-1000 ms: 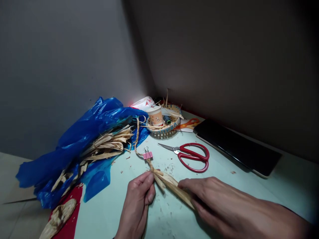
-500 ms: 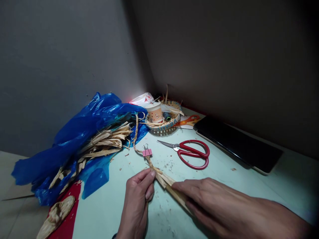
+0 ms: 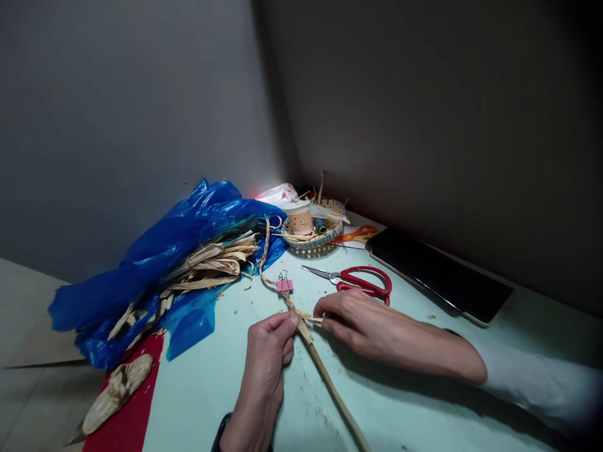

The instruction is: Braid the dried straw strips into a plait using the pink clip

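Note:
A braid of dried, straw-coloured plant strips runs from beside the basket to a pink binder clip that grips it on the table. Just below the clip, my left hand pinches the braid's working end between thumb and fingers. My right hand pinches the tip of one pale strip, drawn out to the right. A longer strip trails loose from the braid toward the table's front edge. Red-handled scissors lie behind my right hand, which hides part of the lower handle loop.
A blue plastic bag spills dried strips at left. Behind stands a woven basket with a paper cup and thread spool. Orange scissors and a black tablet-like device lie right. A woven sole-shaped piece lies front left.
My right hand has let go of the long strip and moved up and left toward the clip, where it now pinches a shorter strip. My left hand keeps its pinch. The view has shifted slightly.

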